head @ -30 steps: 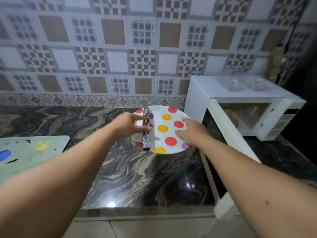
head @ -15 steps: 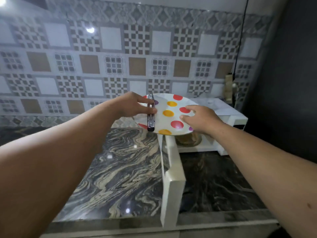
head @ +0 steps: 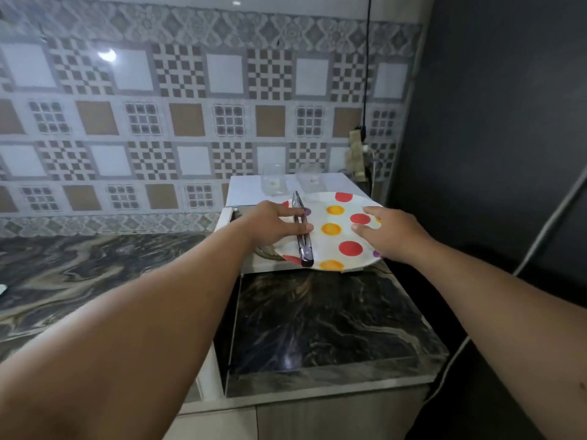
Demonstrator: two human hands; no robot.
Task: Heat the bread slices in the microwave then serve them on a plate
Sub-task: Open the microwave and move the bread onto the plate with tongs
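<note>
Your left hand (head: 279,225) curls its fingers (head: 297,229) over the tongs (head: 302,231) and plate (head: 333,230) rim; your right hand (head: 392,233) grips the opposite edge. Held before the open microwave (head: 241,192), the tongs could slide off if you tilt it. Bread unseen.

The plate (head: 330,246) is white with round spots of red, orange-yellow and purple, and the tongs (head: 302,230) lying across its left part are silver-grey with dark tips. Under and behind the plate the microwave (head: 251,188) is plain white, and left of and in front of the microwave the countertop (head: 95,265) is black marble with swirling beige and grey veins. Behind the microwave the wall tiles (head: 190,122) show squares of white, brown, brown-and-white checkers and grey grids, beneath a grey ornamental border.
</note>
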